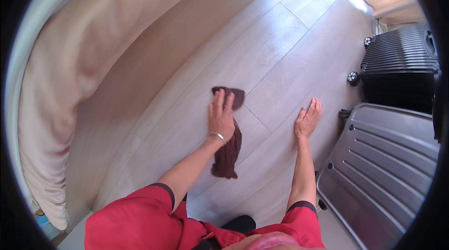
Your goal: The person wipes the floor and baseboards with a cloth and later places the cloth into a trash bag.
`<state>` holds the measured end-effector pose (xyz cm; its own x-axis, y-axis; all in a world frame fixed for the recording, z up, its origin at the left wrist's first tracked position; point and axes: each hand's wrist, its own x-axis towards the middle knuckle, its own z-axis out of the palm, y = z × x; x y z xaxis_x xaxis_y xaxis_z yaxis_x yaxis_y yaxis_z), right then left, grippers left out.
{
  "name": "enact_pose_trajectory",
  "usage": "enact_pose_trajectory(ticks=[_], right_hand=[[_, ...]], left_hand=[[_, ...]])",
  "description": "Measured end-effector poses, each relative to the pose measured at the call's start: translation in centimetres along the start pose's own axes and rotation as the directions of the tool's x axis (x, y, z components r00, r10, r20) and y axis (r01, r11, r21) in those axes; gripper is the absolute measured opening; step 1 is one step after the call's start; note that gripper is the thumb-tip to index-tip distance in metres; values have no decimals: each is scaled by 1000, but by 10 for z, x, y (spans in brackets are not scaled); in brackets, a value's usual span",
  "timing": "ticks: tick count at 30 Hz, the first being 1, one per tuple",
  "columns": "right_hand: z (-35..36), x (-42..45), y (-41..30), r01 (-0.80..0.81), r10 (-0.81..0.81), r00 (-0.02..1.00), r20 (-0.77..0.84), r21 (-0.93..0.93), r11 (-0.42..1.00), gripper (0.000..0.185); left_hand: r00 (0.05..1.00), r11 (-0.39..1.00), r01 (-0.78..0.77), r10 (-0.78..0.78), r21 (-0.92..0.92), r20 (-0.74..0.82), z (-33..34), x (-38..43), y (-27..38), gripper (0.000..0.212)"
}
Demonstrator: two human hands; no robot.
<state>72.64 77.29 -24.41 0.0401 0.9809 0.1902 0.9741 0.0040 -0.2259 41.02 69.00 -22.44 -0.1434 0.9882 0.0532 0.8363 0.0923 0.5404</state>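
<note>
A dark brown cloth (228, 160) lies in folds on the light wood-plank floor (266, 92). My left hand (221, 120), with a silver bangle at the wrist, presses on it from above. The cloth shows past the fingertips and trails back beneath the wrist; what the palm covers is hidden. Farther right, my right hand (307, 119) rests on the bare floor, its thumb apart from the straight fingers and nothing in it. Both forearms reach forward from red sleeves with dark trim.
A grey hard-shell suitcase (382, 166) stands close to my right forearm. Beyond it is a black ribbed suitcase (400, 50) on wheels. Along the left runs a beige panel (147, 71) with beige fabric (94, 39) draped above it. Bright light falls on the far floor.
</note>
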Motion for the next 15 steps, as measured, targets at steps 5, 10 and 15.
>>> enact_pose_trajectory(ticks=[5, 10, 15], right_hand=[[-4, 0, -10, -4, 4, 999, 34, 11, 1000, 60], [-7, 4, -10, -40, 41, 998, 52, -8, 999, 62], [-7, 6, -6, -47, 49, 996, 75, -24, 999, 63]], left_hand=[[981, 979, 114, -138, -170, -138, -1, 18, -3, 71], [988, 992, 114, -119, -56, -96, -1, 23, 3, 71], [975, 983, 176, -166, 58, -150, 7, 59, 6, 62]])
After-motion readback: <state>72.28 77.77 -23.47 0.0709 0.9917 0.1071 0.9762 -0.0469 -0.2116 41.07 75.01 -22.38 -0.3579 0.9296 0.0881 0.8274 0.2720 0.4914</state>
